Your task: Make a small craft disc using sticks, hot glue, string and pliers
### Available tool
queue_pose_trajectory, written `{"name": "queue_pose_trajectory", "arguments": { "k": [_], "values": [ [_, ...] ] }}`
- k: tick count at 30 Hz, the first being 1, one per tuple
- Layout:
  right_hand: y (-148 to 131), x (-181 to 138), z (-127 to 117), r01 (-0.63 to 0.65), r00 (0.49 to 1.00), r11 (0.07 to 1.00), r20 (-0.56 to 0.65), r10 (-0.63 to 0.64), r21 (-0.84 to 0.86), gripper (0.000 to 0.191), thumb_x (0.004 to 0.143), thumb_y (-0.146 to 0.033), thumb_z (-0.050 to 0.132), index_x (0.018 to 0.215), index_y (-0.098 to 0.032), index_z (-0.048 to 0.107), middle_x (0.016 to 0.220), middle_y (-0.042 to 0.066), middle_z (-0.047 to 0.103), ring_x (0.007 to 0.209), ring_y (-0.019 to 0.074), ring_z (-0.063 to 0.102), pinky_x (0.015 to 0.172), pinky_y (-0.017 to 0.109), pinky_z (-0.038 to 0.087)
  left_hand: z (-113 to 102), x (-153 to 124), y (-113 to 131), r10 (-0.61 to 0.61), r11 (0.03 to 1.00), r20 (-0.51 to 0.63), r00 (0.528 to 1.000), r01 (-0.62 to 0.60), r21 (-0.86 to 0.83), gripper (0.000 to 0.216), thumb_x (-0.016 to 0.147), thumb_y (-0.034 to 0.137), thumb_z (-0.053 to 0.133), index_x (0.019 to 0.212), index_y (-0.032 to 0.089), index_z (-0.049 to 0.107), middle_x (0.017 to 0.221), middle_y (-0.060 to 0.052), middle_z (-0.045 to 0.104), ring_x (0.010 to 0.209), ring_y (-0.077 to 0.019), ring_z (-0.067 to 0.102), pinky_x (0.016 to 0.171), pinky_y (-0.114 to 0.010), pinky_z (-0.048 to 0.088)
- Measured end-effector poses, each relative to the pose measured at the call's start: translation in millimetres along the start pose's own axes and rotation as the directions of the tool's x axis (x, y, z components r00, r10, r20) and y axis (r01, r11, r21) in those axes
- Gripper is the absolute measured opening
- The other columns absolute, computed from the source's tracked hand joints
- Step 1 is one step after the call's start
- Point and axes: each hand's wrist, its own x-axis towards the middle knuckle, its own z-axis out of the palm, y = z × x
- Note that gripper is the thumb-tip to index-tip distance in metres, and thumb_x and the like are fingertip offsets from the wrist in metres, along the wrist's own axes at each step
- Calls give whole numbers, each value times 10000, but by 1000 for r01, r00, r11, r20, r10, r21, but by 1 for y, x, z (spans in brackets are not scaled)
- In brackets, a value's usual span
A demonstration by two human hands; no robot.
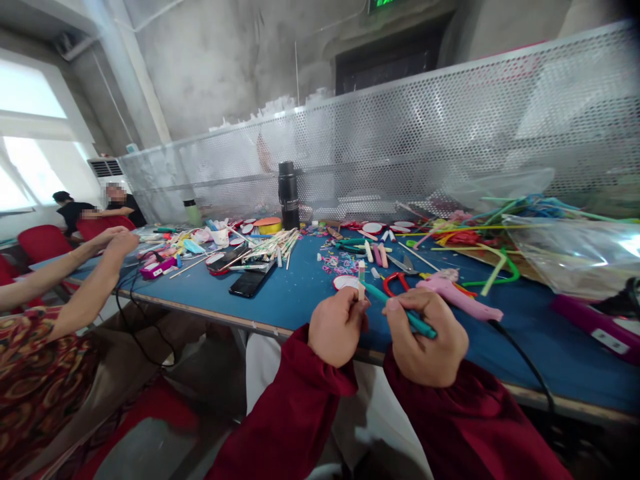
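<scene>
Pinched upright in my left hand [338, 327] is a narrow cream-coloured stick [361, 288] with a green patch near its upper part. My right hand [430, 340] grips a teal pen [419, 323], tilted so its front end comes close to the stick; whether they touch I cannot tell. Just behind my left hand lies a white round disc with a red rim [345, 283]. Red-handled scissors or pliers [397, 284] rest behind the pen. A pink hot-glue gun [463, 300] with a black cord lies right of my right hand.
Blue table [295, 307] carries a black phone [253, 280], a bundle of thin sticks [280, 245] and a black bottle [289, 197]. Plastic bags [575, 250] and pipe cleaners crowd the right. A perforated metal screen [400, 147] stands behind. A co-worker's hands [117, 239] are at left.
</scene>
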Motion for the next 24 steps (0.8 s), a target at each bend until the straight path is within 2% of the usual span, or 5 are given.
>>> {"name": "queue_pose_trajectory", "arguments": {
  "k": [10,17,24],
  "values": [
    [0,-1,0,-24,1000,1000,2,24,6,110,947,-225,713,882,-270,637,785,37,685,734,246,653,715,442,528,0,0,-1,5,1000,-6,1000,-5,-3,240,1064,292,516,833,238,551,707,31,676,687,-163,589,719,-286,423],
    [-1,-2,0,-44,998,999,-47,43,-20,119,956,-251,712,868,-270,634,769,42,680,711,243,644,683,430,512,0,0,-2,4,1000,-9,1000,-4,8,224,1064,297,513,853,244,563,712,28,687,706,-171,607,730,-289,438],
    [-1,-1,0,-37,999,999,-22,36,-10,110,959,-254,715,879,-269,640,782,41,689,733,246,655,707,436,517,0,-1,-1,1,1000,-5,1000,-1,-13,205,1063,298,511,873,243,565,705,31,675,700,-171,589,730,-292,421]
  ]
}}
